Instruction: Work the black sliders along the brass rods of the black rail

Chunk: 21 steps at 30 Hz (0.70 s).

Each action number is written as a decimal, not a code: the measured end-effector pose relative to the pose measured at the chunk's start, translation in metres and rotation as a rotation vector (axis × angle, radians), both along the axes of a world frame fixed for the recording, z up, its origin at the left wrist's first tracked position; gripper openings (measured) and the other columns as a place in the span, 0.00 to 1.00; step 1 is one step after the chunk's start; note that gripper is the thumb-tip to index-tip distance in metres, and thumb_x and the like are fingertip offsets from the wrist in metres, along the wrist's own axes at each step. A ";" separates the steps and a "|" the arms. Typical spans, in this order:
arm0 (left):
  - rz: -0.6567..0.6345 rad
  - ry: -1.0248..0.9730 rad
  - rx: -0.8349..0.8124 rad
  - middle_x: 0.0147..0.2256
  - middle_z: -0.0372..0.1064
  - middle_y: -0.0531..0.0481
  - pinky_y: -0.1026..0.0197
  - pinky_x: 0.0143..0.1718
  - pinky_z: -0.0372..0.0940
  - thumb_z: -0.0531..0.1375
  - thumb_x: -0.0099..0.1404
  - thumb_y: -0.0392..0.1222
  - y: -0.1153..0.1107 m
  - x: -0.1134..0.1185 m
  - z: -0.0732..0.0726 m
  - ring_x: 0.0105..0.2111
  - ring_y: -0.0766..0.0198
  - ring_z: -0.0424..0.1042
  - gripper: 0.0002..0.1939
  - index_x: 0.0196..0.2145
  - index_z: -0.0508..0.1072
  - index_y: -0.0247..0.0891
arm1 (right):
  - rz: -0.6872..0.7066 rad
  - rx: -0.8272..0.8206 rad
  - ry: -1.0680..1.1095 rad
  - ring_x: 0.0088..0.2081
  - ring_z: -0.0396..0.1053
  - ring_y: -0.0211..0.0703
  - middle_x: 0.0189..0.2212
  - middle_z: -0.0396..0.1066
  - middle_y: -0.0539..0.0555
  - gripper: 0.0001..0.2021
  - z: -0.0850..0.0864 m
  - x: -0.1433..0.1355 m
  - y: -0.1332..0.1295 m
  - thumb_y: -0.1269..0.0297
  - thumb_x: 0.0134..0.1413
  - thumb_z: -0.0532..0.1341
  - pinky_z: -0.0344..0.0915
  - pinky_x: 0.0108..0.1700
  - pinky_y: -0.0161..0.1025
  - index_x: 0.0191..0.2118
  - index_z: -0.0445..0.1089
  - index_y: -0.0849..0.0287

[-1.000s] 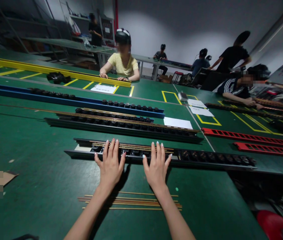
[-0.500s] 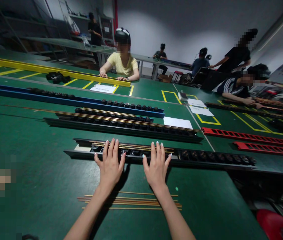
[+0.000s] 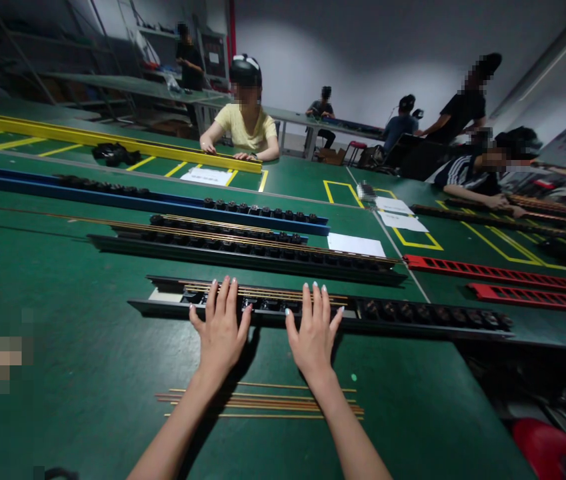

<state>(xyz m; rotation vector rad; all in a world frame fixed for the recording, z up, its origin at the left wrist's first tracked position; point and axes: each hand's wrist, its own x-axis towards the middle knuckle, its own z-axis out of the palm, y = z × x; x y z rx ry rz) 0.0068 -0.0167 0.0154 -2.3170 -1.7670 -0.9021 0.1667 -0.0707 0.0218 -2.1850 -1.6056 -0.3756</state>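
Observation:
My left hand lies across a long black channel, fingers spread and stretched over its far wall. To its right, my right hand rests on the same channel with fingers also spread. Thin brass-coloured rods lie along the channel beneath or beside my fingertips; the exact contact is hidden. Black parts sit in a row inside the channel's right part, and a pale strip shows at its left end. On the table below my wrists, several loose brass-coloured rods lie side by side.
Beyond are another black channel with long rods, a blue channel and a yellow channel. Red slotted rails lie at the right. A co-worker in a yellow top sits opposite. The table edge drops off at right.
Both of my hands stay in the same place on the channel. In the background, the standing person at the right has shifted slightly left.

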 end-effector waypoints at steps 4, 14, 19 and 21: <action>-0.002 -0.008 -0.009 0.65 0.51 0.42 0.35 0.62 0.33 0.47 0.70 0.48 0.000 0.000 0.000 0.65 0.52 0.46 0.30 0.66 0.44 0.42 | -0.001 0.008 0.003 0.66 0.42 0.53 0.65 0.50 0.61 0.28 -0.002 0.000 0.001 0.59 0.63 0.48 0.37 0.62 0.65 0.66 0.49 0.62; -0.022 -0.003 0.008 0.65 0.50 0.42 0.41 0.63 0.40 0.48 0.69 0.48 0.000 -0.001 0.000 0.66 0.53 0.45 0.30 0.66 0.47 0.38 | 0.002 0.006 0.014 0.66 0.42 0.53 0.65 0.51 0.61 0.27 0.000 0.000 0.000 0.59 0.63 0.47 0.40 0.62 0.63 0.66 0.49 0.62; -0.028 -0.003 0.009 0.65 0.50 0.42 0.41 0.63 0.40 0.47 0.69 0.48 0.000 -0.001 0.000 0.66 0.53 0.44 0.30 0.66 0.47 0.38 | 0.005 -0.002 0.028 0.67 0.41 0.53 0.65 0.50 0.62 0.27 0.001 0.000 0.000 0.59 0.63 0.47 0.43 0.62 0.61 0.66 0.49 0.62; -0.031 -0.010 0.008 0.65 0.50 0.42 0.41 0.63 0.40 0.47 0.69 0.48 0.000 -0.001 0.000 0.66 0.52 0.44 0.30 0.66 0.47 0.38 | 0.006 -0.001 0.033 0.67 0.41 0.53 0.65 0.50 0.62 0.28 0.001 0.000 0.000 0.59 0.63 0.47 0.43 0.62 0.61 0.66 0.49 0.62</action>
